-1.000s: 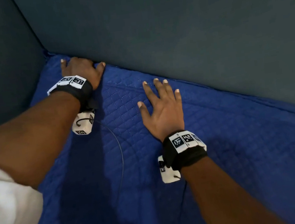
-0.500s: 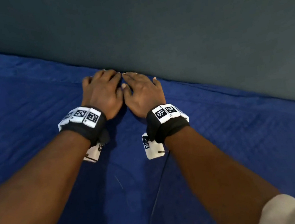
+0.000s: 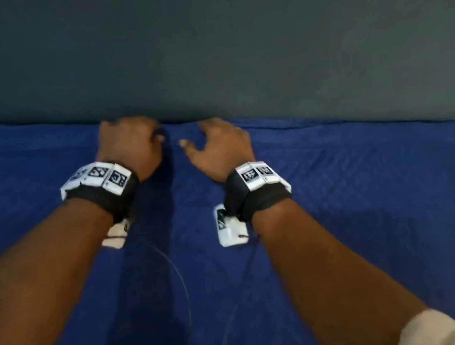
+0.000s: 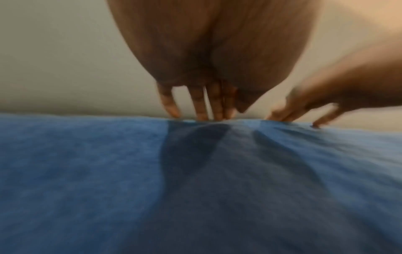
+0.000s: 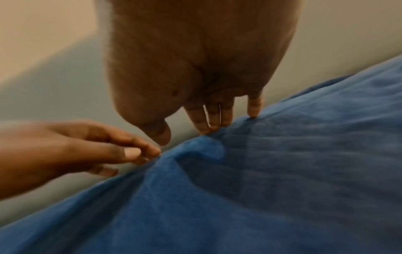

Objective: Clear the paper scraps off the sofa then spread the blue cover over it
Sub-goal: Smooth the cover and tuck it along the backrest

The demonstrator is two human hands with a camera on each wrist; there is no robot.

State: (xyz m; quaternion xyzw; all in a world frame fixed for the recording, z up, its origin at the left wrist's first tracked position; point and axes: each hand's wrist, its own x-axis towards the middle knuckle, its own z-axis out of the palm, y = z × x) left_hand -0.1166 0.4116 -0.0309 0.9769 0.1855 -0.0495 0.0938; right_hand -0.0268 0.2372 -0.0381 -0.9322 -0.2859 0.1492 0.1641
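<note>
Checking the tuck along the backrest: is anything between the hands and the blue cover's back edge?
Nothing visible does: the left hand and right hand touch the blue cover where it meets the backrest.

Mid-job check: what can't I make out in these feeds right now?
1. Head view: the left hand and right hand hide their own fingertips at the sofa backrest.
2. Every view: the blue cover runs past the frame edges, so its front and side edges are unseen.
3. Wrist views: blur smears the cover's back edge; how deep it is tucked is unclear.
4. Beyond the frames: whether any paper scraps remain elsewhere.
</note>
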